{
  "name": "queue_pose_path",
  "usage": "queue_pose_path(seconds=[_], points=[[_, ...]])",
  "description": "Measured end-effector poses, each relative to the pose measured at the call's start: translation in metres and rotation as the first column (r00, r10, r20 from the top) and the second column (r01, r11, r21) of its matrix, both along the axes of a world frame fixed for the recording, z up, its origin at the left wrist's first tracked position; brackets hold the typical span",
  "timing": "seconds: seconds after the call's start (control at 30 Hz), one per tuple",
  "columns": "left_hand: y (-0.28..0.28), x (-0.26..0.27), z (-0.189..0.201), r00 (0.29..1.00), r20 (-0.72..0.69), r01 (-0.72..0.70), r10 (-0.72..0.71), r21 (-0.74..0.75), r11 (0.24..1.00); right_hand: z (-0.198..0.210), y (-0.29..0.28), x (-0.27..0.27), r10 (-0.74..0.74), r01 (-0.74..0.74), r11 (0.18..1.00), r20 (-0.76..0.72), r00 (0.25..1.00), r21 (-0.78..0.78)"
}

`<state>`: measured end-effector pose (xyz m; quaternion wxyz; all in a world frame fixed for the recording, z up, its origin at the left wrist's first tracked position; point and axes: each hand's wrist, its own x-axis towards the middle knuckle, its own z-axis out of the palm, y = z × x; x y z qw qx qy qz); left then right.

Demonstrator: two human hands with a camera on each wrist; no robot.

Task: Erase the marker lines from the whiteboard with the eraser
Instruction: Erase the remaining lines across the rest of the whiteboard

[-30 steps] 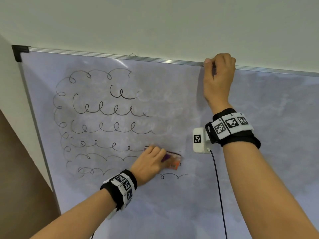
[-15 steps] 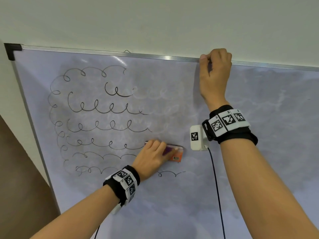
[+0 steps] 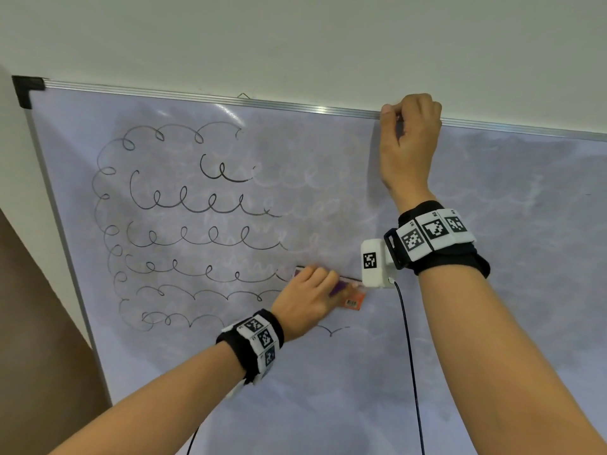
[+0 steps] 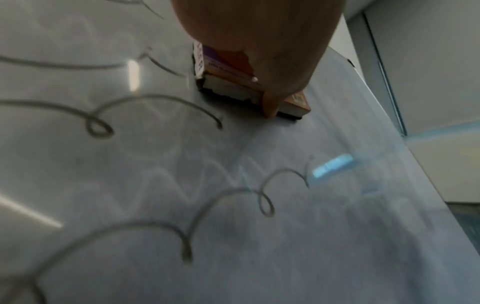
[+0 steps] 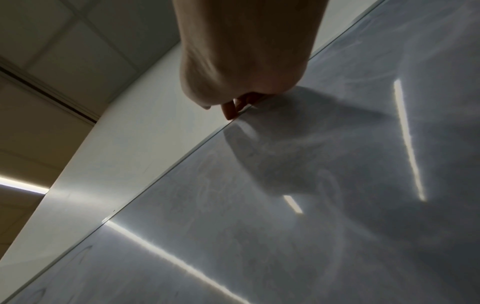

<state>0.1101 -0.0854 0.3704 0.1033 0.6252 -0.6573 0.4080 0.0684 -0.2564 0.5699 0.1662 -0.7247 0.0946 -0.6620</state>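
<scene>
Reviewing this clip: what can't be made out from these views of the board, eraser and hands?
- Eraser: head view, mostly covered by the left hand; label print too small.
- Eraser's wiping face: left wrist view, pressed against the whiteboard, blurred.
- Right hand fingers: curled over the board's top frame, tips hidden.
- Board's right and bottom edges: cut off in head view.

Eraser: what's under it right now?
The eraser, gripped by the left hand, lies flat on the whiteboard. Any marker line beneath its pad is covered; loops show beside it.
</scene>
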Motion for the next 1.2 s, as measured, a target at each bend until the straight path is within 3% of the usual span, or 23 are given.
queue_pose_path(seconds=[0.2, 0.37, 0.5, 0.57, 0.83, 0.9, 1.03, 1.13, 1.2], points=[[0.017, -0.013, -0.072, 0.979, 0.177, 0.019, -0.099, 0.405, 0.914, 0.001, -0.002, -0.002, 0.006, -0.006, 1.000, -0.009, 1.000, -0.012], [0.020, 0.004, -0.055, 0.968, 0.190, 0.094, -0.164, 0.332, 0.939, 0.002, -0.002, -0.004, 0.016, -0.016, 1.000, -0.025, 1.000, -0.020], [0.006, 0.011, -0.020, 0.996, 0.073, 0.039, -0.046, 0.092, 0.995, 0.002, -0.001, -0.003, 0.008, -0.009, 1.000, -0.008, 1.000, -0.010], [0.007, 0.010, -0.019, 0.999, 0.026, 0.022, -0.024, 0.056, 0.998, 0.001, -0.001, -0.003, 0.010, -0.010, 1.000, -0.001, 1.000, -0.007], [0.048, 0.011, -0.075, 0.989, 0.133, 0.006, -0.062, 0.387, 0.922, 0.003, 0.002, -0.004, 0.014, -0.014, 1.000, -0.009, 1.000, -0.006], [0.053, 0.010, -0.070, 0.997, 0.079, -0.017, -0.008, 0.314, 0.949, 0.003, 0.003, -0.005, 0.025, -0.025, 1.000, -0.002, 1.000, -0.012], [0.057, 0.025, -0.020, 0.980, -0.172, -0.108, 0.098, -0.046, 0.993, -0.004, -0.002, -0.008, 0.014, -0.015, 1.000, -0.014, 1.000, -0.024], [0.082, 0.052, 0.040, 0.906, -0.411, -0.247, 0.100, -0.322, 0.914, -0.004, -0.002, -0.003, 0.017, -0.017, 0.999, 0.007, 1.000, -0.034], [0.102, 0.073, 0.069, 0.838, -0.539, -0.358, 0.085, -0.425, 0.831, -0.003, -0.001, 0.000, 0.007, -0.006, 0.999, 0.017, 1.000, -0.046]])
